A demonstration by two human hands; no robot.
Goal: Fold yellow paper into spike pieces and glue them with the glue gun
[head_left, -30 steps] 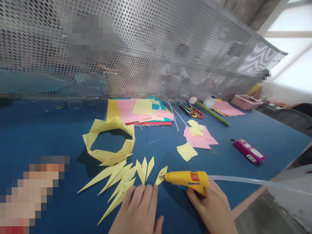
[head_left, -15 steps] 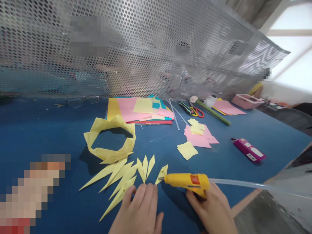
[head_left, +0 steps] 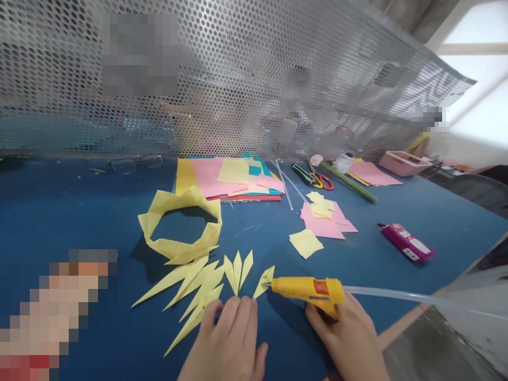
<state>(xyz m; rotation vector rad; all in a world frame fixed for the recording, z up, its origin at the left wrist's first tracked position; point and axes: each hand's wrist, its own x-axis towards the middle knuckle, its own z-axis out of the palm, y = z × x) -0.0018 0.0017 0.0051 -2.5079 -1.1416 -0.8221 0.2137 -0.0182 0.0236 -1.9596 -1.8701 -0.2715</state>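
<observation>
My right hand (head_left: 353, 330) is closed around the grip of a yellow hot glue gun (head_left: 305, 288), with a long clear glue stick (head_left: 397, 293) sticking out of its back. Its nozzle meets a small pointed yellow folded paper piece (head_left: 263, 280). Beside it my left hand (head_left: 230, 336) has its fingers together, pressing on the lower ends of the yellow paper pieces; what lies under the fingertips is hidden. A fan of narrow yellow paper petals (head_left: 237, 267) rises above those fingers. Several long yellow paper spikes (head_left: 190, 296) lie to the left, near a yellow paper ring (head_left: 159, 201).
Behind stand stacked coloured papers (head_left: 206, 177), clear glue sticks (head_left: 284, 185), a cutter (head_left: 304, 174), scissors (head_left: 326, 181) and a green stick (head_left: 351, 182). Pink sheets (head_left: 323, 225), yellow squares (head_left: 305, 243) and a purple pouch (head_left: 407, 243) lie rightward. Another person's pixelated arm (head_left: 51, 307) reaches in at left.
The glue gun's nozzle has shifted slightly up and right along the small paper piece. My left hand stays in place; the view has shifted a little.
</observation>
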